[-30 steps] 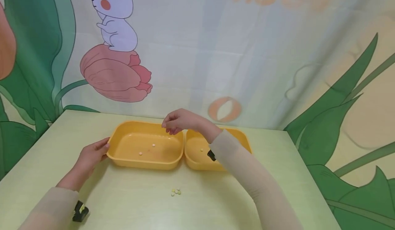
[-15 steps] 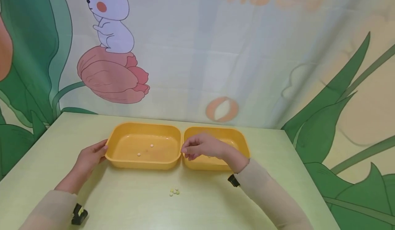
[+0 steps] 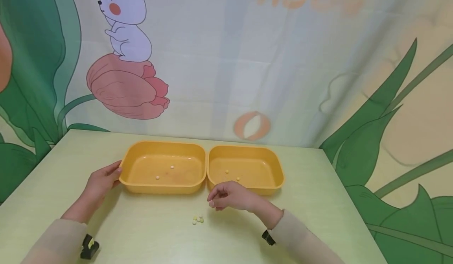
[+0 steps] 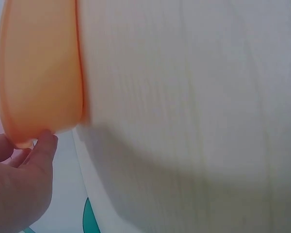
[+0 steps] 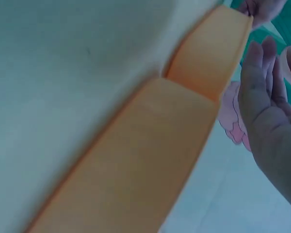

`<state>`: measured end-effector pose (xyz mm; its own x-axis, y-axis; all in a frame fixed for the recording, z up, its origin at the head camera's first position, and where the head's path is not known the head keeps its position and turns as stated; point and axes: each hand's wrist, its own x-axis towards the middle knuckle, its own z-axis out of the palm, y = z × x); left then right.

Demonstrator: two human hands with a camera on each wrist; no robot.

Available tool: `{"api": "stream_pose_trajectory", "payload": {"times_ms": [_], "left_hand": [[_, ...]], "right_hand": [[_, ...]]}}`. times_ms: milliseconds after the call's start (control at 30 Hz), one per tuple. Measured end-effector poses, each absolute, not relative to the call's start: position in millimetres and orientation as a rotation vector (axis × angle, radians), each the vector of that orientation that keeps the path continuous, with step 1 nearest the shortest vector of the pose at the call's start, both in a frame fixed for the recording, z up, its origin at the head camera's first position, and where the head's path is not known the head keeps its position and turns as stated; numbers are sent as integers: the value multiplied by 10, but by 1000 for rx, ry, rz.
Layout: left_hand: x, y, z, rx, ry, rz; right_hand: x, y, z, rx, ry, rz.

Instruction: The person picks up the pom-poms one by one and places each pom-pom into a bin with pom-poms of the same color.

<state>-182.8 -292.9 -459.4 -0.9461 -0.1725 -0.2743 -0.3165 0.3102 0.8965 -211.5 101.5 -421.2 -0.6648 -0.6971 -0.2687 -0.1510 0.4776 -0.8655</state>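
My left hand (image 3: 101,182) pinches the left rim of a yellow plastic tray (image 3: 162,189). In the left wrist view, the thumb lies on the outer wall of this tray (image 4: 41,68), and the fingers are partly hidden behind the rim. Two small whitish pellets (image 3: 172,167) lie inside it. My right hand (image 3: 233,196) hovers in front of a second yellow tray (image 3: 262,172), its fingers loosely bent with nothing visible between them. That tray contains two small yellow pellets (image 3: 227,172). Just left of the right fingertips, a cluster of several white and yellow pellets (image 3: 198,219) lies on the table.
Both trays stand side by side on a pale yellow-green table (image 3: 159,232). Behind it hangs a printed cloth (image 3: 198,59) with a rabbit and plants. Black clips (image 3: 90,247) sit at both sleeve cuffs.
My right hand has moved from above the left tray, past the right tray, down toward the table near the pellets. The left hand keeps its hold on the tray rim.
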Motion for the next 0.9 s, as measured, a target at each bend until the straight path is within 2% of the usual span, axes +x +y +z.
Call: {"api": "stream_pose_trajectory", "payload": {"times_ms": [467, 900], "left_hand": [[-1838, -2945, -4620, -467, 2446, 1688], [-1847, -2932, -4605, -491, 2438, 1676]], "right_hand": [[-1904, 878, -4667, -708, 2312, -1009], [-1846, 790, -4747, -665, 2387, -978]]}}
